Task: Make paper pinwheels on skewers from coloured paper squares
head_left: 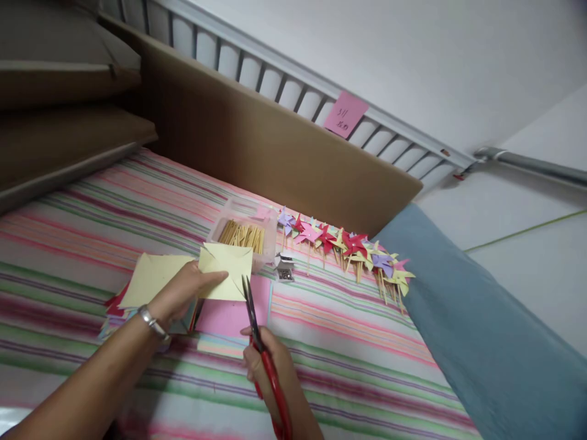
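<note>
Many stripes, pink, green and purple, run slantwise over the cloth (358, 351) in front of me. Along its far side stands a brown cardboard panel (275, 143), and behind that a white slatted rail (250, 70) bearing a pink note (346, 114) with handwriting. Pale wall (435, 55) rises above, a grey pole (536, 166) juts in at the right, and blue fabric (481, 330) borders the stripes there. Brown cartons (68, 134) are stacked at the left. Pinwheels (353, 244) lie in a row near the panel, beside a clear tub (270, 244) of thin sticks (241, 236) and a small box (284, 269). Nearer, the left hand (183, 287) pinches a yellow square (224, 260) between thumb and fingers, above pink paper (233, 318) and beside a paper stack (147, 284). The right hand (273, 360) has its fingers wrapped around red-handled scissors (254, 321), blades slightly parted at the square's lower right corner; whether paper sits between them, I can't tell.
</note>
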Demonstrator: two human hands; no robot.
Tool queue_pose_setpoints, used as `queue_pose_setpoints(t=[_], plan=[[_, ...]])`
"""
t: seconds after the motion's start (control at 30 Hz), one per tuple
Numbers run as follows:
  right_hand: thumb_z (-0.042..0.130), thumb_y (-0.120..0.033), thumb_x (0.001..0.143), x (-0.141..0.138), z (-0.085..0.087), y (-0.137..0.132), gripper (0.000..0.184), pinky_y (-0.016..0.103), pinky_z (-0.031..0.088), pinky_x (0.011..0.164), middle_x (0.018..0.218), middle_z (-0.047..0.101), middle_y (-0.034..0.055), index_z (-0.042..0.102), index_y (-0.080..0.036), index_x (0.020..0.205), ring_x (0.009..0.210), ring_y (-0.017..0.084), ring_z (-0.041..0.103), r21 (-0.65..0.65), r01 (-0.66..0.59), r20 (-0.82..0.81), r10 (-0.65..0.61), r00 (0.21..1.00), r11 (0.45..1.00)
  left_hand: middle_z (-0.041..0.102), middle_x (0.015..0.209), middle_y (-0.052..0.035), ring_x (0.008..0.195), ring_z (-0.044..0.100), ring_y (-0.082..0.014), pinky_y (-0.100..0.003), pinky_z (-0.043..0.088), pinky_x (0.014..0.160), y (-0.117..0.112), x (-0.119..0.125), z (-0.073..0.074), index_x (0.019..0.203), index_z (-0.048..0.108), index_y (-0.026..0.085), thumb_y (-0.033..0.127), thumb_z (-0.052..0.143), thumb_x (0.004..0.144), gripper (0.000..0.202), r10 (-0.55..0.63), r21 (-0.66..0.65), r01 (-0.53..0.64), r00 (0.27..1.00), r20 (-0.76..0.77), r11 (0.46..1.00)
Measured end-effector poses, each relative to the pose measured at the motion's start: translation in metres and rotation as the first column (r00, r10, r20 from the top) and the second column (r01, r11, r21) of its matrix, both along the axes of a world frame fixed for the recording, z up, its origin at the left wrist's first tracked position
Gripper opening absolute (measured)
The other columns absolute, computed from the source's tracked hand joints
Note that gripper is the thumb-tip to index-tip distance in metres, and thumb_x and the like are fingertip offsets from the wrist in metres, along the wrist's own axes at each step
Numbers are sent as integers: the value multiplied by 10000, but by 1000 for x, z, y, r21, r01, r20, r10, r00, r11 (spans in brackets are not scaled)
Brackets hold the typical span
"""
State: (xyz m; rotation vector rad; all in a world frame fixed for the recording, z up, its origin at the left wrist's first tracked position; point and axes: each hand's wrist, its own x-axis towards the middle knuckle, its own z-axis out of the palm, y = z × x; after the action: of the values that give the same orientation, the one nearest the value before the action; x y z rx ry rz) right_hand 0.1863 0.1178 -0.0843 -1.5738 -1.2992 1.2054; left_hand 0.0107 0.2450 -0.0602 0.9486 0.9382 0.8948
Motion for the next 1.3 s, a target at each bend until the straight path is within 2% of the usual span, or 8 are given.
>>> queue_pose_setpoints(t=[0.13, 0.3, 0.4, 0.53, 0.67, 0.87, 1.03, 1.3], plan=[[547, -471, 783, -5, 10, -3, 365, 168, 272, 367, 570, 491, -37, 582, -170, 987, 406, 60, 379, -118, -55, -19, 53, 998, 991, 723, 805, -58, 736, 644, -193, -235, 458, 646, 3, -9, 8, 924, 683, 120, 300, 749, 622, 358, -34, -62, 35, 999, 14, 997], [554, -429, 792, -7, 16, -5, 306, 157, 234, 351, 526, 420, -68, 589, -167, 948, 374, 40, 317, -181, -37, -22, 33, 999, 983, 706, 719, -37, 590, 596, -163, -212, 378, 492, 2, -17, 19, 874, 685, 123, 319, 749, 594, 347, -58, -110, 46, 992, -114, 993], [572, -393, 792, -8, 19, -7, 273, 158, 236, 371, 538, 419, -64, 603, -170, 945, 400, 43, 341, -190, -79, -27, 75, 997, 979, 689, 664, -19, 538, 561, -139, -203, 355, 472, 1, -18, 23, 827, 683, 133, 286, 748, 584, 294, -52, -130, 37, 992, -112, 991], [596, -378, 772, -10, 22, -7, 262, 165, 273, 400, 551, 438, -51, 612, -168, 928, 457, 68, 408, -229, -66, -15, 64, 998, 971, 682, 640, -22, 527, 554, -136, -206, 361, 477, 1, -18, 23, 773, 683, 133, 263, 753, 568, 253, -64, -134, 53, 995, -77, 990], [587, -393, 771, -12, 23, -5, 283, 175, 290, 424, 551, 428, -51, 619, -164, 934, 477, 76, 407, -217, -66, -5, 67, 998, 974, 695, 677, -31, 550, 568, -147, -212, 372, 489, 2, -17, 23, 787, 689, 136, 258, 752, 564, 262, -76, -129, 69, 996, -46, 989], [566, -348, 781, -11, 17, -4, 244, 183, 283, 449, 559, 413, -53, 616, -168, 938, 496, 79, 408, -203, -77, 29, 85, 996, 976, 618, 509, 10, 457, 500, -116, -199, 303, 433, -1, -16, 33, 668, 660, 139, 222, 739, 557, 159, -13, -195, -14, 990, -139, 981], [565, -344, 782, -9, 12, -2, 235, 191, 293, 463, 561, 401, -55, 616, -163, 923, 499, 82, 405, -178, -79, 37, 87, 995, 981, 621, 517, 12, 458, 495, -108, -192, 294, 431, -2, -15, 38, 670, 659, 133, 208, 734, 554, 157, -10, -202, -19, 990, -144, 979], [551, -371, 818, -4, 8, -4, 229, 193, 310, 489, 619, 421, -45, 598, -190, 950, 542, 87, 383, -112, -178, 68, 186, 980, 978, 653, 551, -6, 488, 545, -122, -187, 331, 432, 2, -16, 26, 689, 674, 127, 223, 729, 587, 151, -43, -181, 21, 992, -119, 983]])
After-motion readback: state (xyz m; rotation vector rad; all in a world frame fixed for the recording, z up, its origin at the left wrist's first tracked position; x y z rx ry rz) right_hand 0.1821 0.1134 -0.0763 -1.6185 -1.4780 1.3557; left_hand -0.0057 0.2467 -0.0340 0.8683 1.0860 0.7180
